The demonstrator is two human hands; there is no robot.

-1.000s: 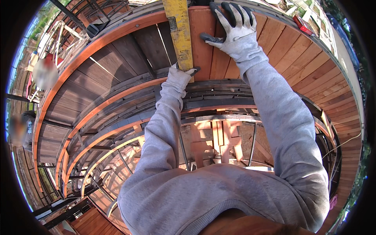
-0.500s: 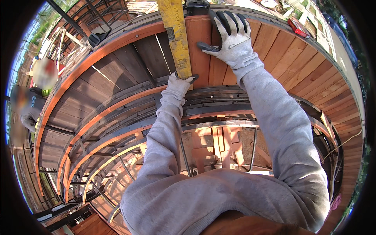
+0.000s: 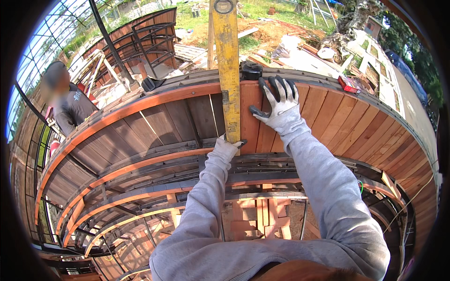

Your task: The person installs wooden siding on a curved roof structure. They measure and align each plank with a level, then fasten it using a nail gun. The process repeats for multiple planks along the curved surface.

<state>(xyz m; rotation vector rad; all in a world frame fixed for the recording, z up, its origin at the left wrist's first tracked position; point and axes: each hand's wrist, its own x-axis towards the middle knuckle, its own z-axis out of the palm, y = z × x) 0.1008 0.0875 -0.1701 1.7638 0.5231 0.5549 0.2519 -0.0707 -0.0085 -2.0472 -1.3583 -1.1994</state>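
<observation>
My left hand (image 3: 228,147), in a pale glove, grips the near end of a worn yellow spirit level (image 3: 228,65). The level reaches away from me across the curved bench and past its far edge, and a round vial shows near the top. Along its right side lies a reddish wooden board (image 3: 250,117). My right hand (image 3: 281,104), gloved in white and black, rests with fingers spread at the far part of this board and the slats beside it. Nothing is held in it.
Fitted wooden slats (image 3: 356,117) curve off to the right; darker boards (image 3: 164,122) lie at left. A black tape-measure-like object (image 3: 251,70) and a red box (image 3: 349,85) sit on the far edge. Lower curved tiers (image 3: 154,191) step down toward me. Another person (image 3: 75,105) stands far left.
The view has tilted up, so the hands and bench sit lower in the picture and more ground shows beyond. Both hands appear to keep their places on the level and boards.
</observation>
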